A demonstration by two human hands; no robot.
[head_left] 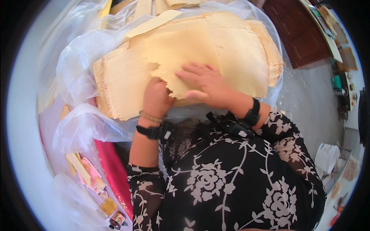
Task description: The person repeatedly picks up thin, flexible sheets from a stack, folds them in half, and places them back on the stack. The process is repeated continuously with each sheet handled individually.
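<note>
A stack of thin pale-yellow sheets [246, 57], with rough, flaky ends, lies on crinkled clear plastic. On top is a yellower sheet [181, 46] with a jagged, torn left edge. My right hand [204, 84] is open and lies on that sheet, fingers spread. Just left of it, my left hand [157, 94] is closed at the torn edge, fingers curled round it, their tips hidden. A narrow loose strip [152, 23] rests across the back of the stack.
Clear plastic [77, 54] drapes around the left side, over red cloth [113, 165]. Scraps [79, 169], a dark bottle [116, 221] and a yellow container [108, 206] sit lower left. At right stand a brown cabinet [293, 34], a white bucket [325, 158] and a cluttered counter [348, 169].
</note>
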